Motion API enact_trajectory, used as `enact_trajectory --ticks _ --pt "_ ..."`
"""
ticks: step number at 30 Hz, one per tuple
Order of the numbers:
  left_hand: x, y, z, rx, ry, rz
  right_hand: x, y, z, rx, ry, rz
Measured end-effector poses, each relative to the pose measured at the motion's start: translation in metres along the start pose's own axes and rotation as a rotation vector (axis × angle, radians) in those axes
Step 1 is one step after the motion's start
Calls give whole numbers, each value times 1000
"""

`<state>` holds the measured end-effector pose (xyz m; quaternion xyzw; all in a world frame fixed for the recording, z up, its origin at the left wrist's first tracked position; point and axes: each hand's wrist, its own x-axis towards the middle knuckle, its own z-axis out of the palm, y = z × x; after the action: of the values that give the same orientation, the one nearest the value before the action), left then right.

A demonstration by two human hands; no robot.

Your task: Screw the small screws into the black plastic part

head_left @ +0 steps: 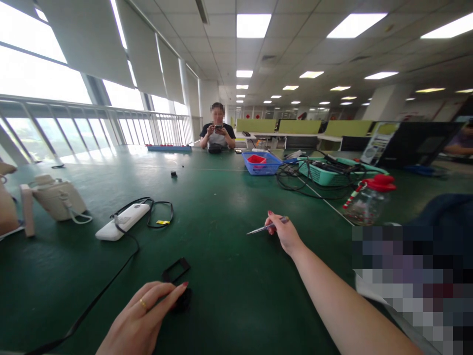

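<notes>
In the head view, my right hand (283, 231) grips a slim pen (260, 230), its pointed tip facing left just above the green tabletop. The barrel looks partly see-through. My left hand (142, 315) is lower left, a ring on one finger, its fingers closed on a small black object (184, 300). The hand covers much of that object, so its kind does not show. Just beyond these fingers a thin black rectangular frame (167, 275) lies flat on the table.
A white power bank-like device (122, 223) with a black strap lies left, near a beige bag-like container (59, 199). Blue (262, 167) and green (321, 176) baskets with cables stand farther back. A red-lidded jar (369, 202) is at right. A person (218, 133) sits opposite.
</notes>
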<state>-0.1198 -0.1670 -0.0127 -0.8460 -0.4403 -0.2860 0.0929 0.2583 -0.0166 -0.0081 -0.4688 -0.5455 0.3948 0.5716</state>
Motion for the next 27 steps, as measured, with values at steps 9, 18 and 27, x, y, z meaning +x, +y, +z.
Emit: enact_trajectory --ticks 9,18,27 --pt "3 3 -3 -57 -98 -39 -1 -2 0 3 -14 19" --pt "20 -31 15 -71 -115 -394 -1 -2 0 6 -22 21" --pt "22 -19 12 -57 -63 -463 0 0 -1 4 -23 20"
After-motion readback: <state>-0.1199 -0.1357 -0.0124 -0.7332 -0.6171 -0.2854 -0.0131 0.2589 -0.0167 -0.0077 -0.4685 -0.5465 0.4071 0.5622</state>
